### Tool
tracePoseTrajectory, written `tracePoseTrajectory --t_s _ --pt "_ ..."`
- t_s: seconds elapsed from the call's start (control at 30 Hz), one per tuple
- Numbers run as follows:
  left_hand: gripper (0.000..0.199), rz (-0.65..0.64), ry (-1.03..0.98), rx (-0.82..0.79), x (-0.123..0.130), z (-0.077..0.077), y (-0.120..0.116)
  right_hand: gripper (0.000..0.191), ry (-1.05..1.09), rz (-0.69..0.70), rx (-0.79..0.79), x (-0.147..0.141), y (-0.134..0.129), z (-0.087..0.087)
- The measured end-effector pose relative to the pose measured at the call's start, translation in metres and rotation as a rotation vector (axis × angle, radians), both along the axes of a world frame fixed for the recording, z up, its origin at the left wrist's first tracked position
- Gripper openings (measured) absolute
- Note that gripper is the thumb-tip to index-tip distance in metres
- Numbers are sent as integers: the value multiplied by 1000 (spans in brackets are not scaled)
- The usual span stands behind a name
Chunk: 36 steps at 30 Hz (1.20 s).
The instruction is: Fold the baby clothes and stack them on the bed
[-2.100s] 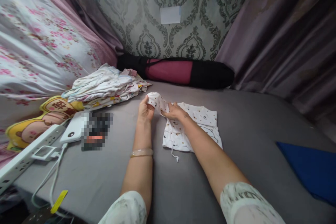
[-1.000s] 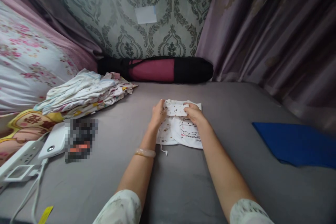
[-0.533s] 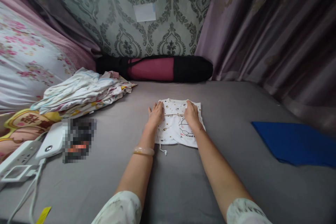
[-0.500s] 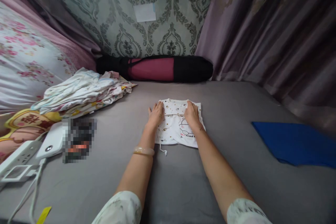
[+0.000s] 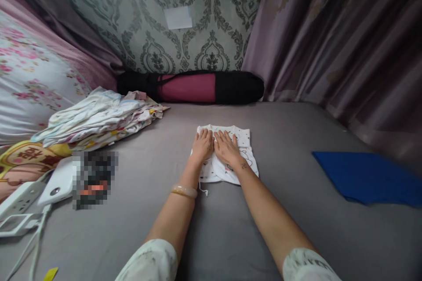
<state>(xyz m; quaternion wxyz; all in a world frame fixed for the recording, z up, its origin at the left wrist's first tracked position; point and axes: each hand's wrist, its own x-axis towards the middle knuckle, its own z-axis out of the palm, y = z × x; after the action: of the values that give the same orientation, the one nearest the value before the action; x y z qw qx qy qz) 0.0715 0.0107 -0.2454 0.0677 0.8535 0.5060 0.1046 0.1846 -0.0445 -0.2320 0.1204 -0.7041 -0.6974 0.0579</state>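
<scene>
A small white printed baby garment (image 5: 244, 171) lies folded on the grey bed sheet (image 5: 283, 175), a drawn figure and red lettering on its lower right part. One thin white cord (image 5: 205, 192) trails from its lower left edge. Flat on the left half of the garment rests my left hand (image 5: 202, 144), fingers stretched out and pointing away. Close beside it, my right hand (image 5: 227, 145) lies palm down on the middle of the cloth with its fingers spread. The cloth under both palms is hidden.
Left are a heap of crumpled clothes (image 5: 95, 116), a white power bank (image 5: 59, 180), a power strip (image 5: 21, 197) with cables and a blurred-out item (image 5: 95, 180). A black and red long bag (image 5: 187, 87) lies along the wall. Folded blue cloth (image 5: 365, 178) is at right.
My right hand has moved left from the garment's right side to its middle, next to my left hand. My left hand has shifted slightly right onto the cloth. Both now lie flatter.
</scene>
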Motion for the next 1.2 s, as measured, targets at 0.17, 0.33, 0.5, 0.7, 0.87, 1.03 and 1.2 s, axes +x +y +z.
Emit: tracePoseTrajectory --t_s 0.17,0.33,0.5,0.7,0.87,1.03,1.2 --pt "54 21 33 -36 -2 0 1 56 2 -14 -44 2 1 0" --pt "57 59 11 79 -2 8 -4 56 45 -41 -43 9 0 4" --pt "61 99 48 34 -3 2 -3 55 24 -129 -52 15 -2 -1" --pt "60 100 69 -13 -6 1 0 55 10 -128 -67 14 -1 -2" --pt "56 14 41 124 -3 12 -8 55 -11 -193 -19 26 0 5" --pt "55 -96 80 15 6 14 -13 57 -30 -407 -18 45 2 -3" --pt "56 -79 75 -106 8 10 -11 59 -5 -401 -48 52 1 -7"
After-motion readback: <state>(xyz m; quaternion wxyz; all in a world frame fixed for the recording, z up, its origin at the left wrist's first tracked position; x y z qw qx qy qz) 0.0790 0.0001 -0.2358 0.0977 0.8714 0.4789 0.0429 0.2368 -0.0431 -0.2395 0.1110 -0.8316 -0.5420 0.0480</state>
